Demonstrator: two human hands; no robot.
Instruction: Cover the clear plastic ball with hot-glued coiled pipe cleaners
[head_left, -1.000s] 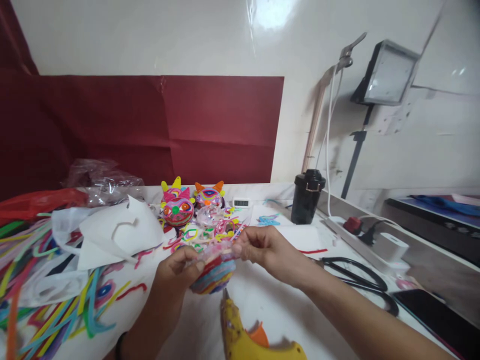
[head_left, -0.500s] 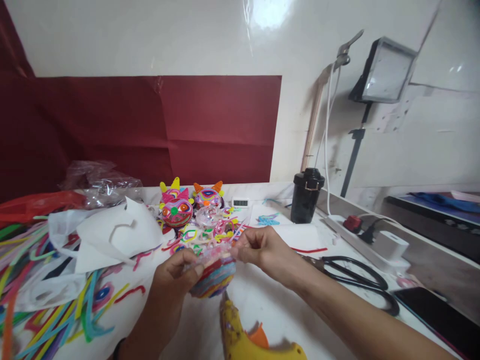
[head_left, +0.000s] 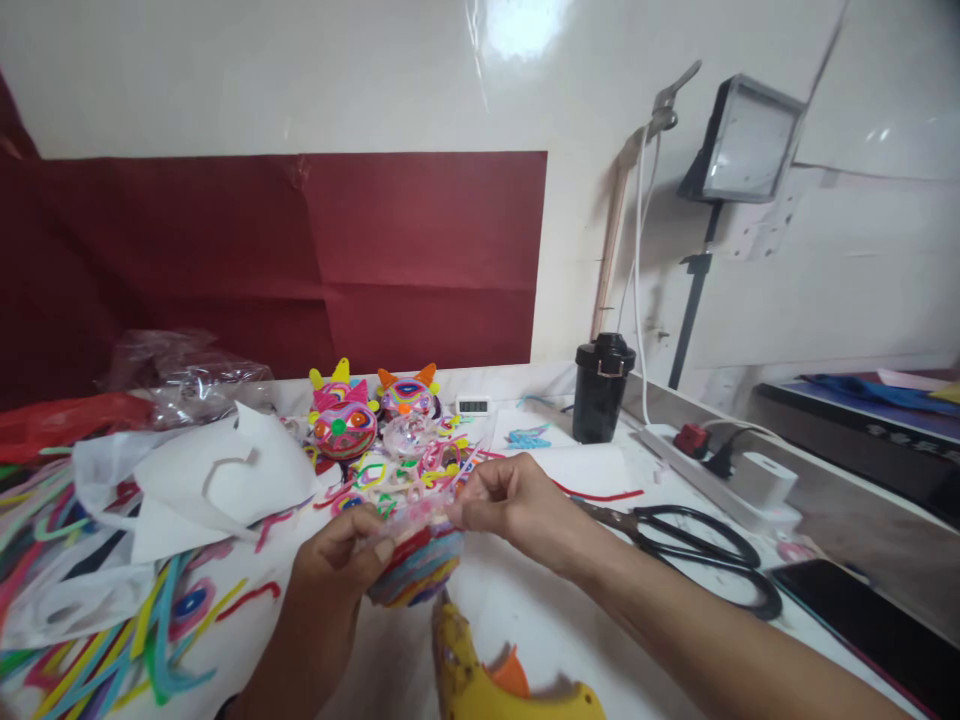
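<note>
Red plastic [head_left: 82, 420] is lying crumpled at the far left, with multicoloured fuzzy strips [head_left: 169, 625] spreading below it. Clear plastic wrap [head_left: 214, 385] is resting behind a cut white sheet [head_left: 255, 480], and a pink piece with a blue centre [head_left: 189, 604] is lying in front of that sheet.

Next, the person's left hand [head_left: 334, 565] is holding the left side of a striped ball [head_left: 420, 570], thumb and fingers drawn in against it. Behind, two decorated balls with pointed ears [head_left: 343, 430] [head_left: 409, 397] are sitting among small coloured pieces. The striped ball is hanging above the near middle of the white table [head_left: 517, 620], and a yellow glue gun [head_left: 465, 665] is pointing its nozzle up just beside the ball's underside. Farther back, a small white digital display [head_left: 472, 406] is showing dark digits too small to read.

The right hand [head_left: 517, 510] is pinching narrowly, thumb against fingers, at the ball's pale pink upper edge. Beyond it, a blue piece [head_left: 529, 437] is lying on white paper. Farther right, a black lidded cup [head_left: 602, 390] is standing upright, black-handled scissors [head_left: 701, 540] are lying splayed, and a power strip [head_left: 712, 485] is carrying a red plug [head_left: 691, 440] and a white adapter [head_left: 763, 480]. A dark-screened phone [head_left: 862, 620] is lying nearest the right edge.
</note>
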